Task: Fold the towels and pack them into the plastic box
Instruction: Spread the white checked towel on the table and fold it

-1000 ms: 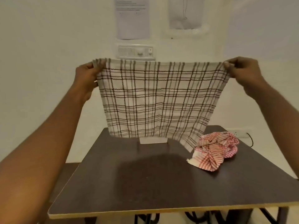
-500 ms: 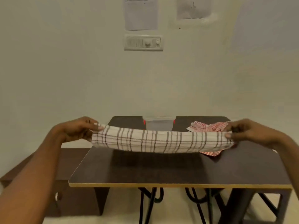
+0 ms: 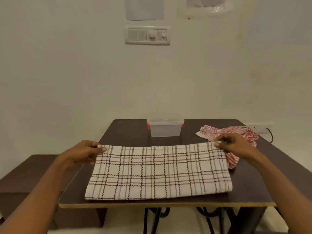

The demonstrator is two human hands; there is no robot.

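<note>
A white towel with brown checks (image 3: 158,171) lies folded flat on the dark table (image 3: 253,183), its fold toward the front edge. My left hand (image 3: 84,152) pinches its far left corner, and my right hand (image 3: 234,146) pinches its far right corner. A crumpled red-and-white striped towel (image 3: 236,132) lies at the right, partly behind my right hand. The clear plastic box (image 3: 164,129) with red clips stands at the table's far edge, in the middle, with a lid on top.
A dark bench (image 3: 25,176) runs along the left of the table. A wall with a switch panel (image 3: 147,34) is close behind. A cable and socket (image 3: 268,130) sit at the far right.
The checked towel was held up spread in the air, then brought down over the table. Now it lies flat and folded, with both hands still on its far corners.
</note>
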